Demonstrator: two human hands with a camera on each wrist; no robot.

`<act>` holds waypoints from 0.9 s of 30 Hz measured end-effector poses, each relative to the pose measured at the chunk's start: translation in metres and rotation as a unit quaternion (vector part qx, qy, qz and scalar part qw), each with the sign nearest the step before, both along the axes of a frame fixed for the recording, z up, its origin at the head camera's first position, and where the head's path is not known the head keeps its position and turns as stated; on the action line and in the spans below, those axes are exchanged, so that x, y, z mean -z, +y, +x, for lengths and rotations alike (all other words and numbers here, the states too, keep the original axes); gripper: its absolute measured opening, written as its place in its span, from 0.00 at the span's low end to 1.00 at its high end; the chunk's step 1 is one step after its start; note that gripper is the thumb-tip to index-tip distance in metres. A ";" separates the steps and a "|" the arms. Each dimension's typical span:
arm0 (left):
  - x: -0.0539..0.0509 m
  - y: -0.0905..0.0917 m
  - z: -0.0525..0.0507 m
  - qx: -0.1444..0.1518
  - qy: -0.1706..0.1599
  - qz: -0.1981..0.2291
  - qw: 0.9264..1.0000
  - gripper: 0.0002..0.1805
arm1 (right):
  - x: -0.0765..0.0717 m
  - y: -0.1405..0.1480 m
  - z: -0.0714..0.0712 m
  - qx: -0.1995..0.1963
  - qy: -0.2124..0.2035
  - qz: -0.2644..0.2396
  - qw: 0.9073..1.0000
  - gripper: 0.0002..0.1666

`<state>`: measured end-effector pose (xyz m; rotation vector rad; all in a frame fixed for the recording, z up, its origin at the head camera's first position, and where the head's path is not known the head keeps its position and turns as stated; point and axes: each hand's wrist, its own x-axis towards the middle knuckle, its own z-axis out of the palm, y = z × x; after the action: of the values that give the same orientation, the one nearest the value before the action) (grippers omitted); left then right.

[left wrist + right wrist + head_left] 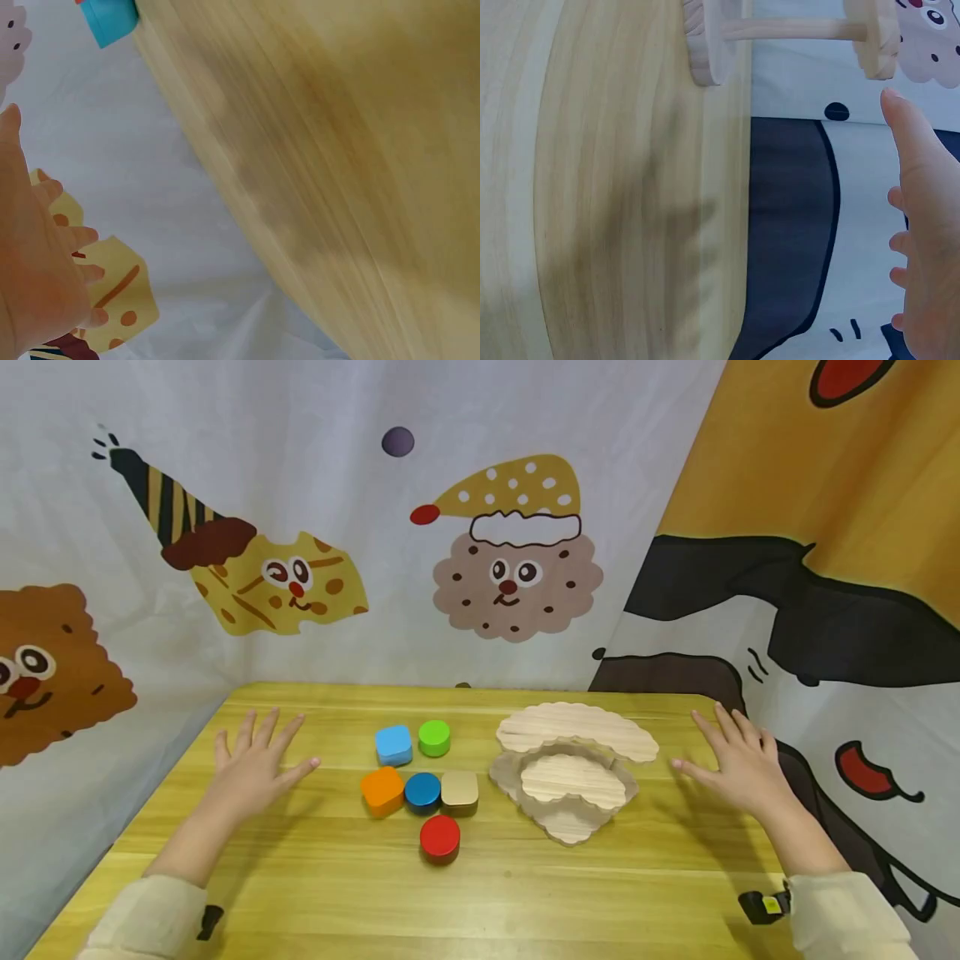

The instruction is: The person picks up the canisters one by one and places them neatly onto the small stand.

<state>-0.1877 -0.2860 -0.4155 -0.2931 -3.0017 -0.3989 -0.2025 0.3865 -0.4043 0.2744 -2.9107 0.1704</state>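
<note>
My left hand [251,772] is held over the left side of the table with fingers spread, touching nothing. My right hand [738,764] hovers likewise over the right side, nearest to a pale wooden piece with scalloped edges [577,728]. Between the hands are a light blue block [393,745], a green round block [434,738], an orange block [382,792], a dark blue round block [423,793], a beige block [459,792] and a red round block [439,839]. In the right wrist view, a wooden rod [799,29] joins two layers of the scalloped piece.
The wooden table [337,893] has its far edge against a white curtain [315,460] printed with cartoon biscuits. A black device [763,907] is strapped at the right sleeve [847,914], and another dark one [211,922] at the left sleeve [150,914].
</note>
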 end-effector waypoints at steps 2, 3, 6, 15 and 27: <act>0.000 0.002 0.002 0.002 0.010 0.002 1.000 0.45 | -0.001 -0.002 0.002 -0.002 0.008 -0.004 1.000 0.55; -0.001 0.004 0.003 0.003 0.015 0.003 1.000 0.45 | -0.002 -0.002 0.003 -0.003 0.013 -0.005 1.000 0.55; -0.002 0.009 0.006 0.009 0.033 0.010 0.999 0.44 | -0.003 -0.005 0.006 -0.010 0.031 -0.015 0.999 0.54; -0.002 0.031 0.011 0.023 0.067 0.045 0.996 0.43 | -0.004 -0.023 0.018 -0.030 0.067 -0.084 0.994 0.49; 0.007 0.056 0.017 0.039 0.050 0.135 0.989 0.41 | 0.006 -0.045 0.022 -0.046 0.096 -0.150 0.983 0.44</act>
<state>-0.1705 -0.2300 -0.4225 -0.3940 -2.8003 -0.7639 -0.1806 0.3417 -0.4101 0.3506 -2.6362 0.5593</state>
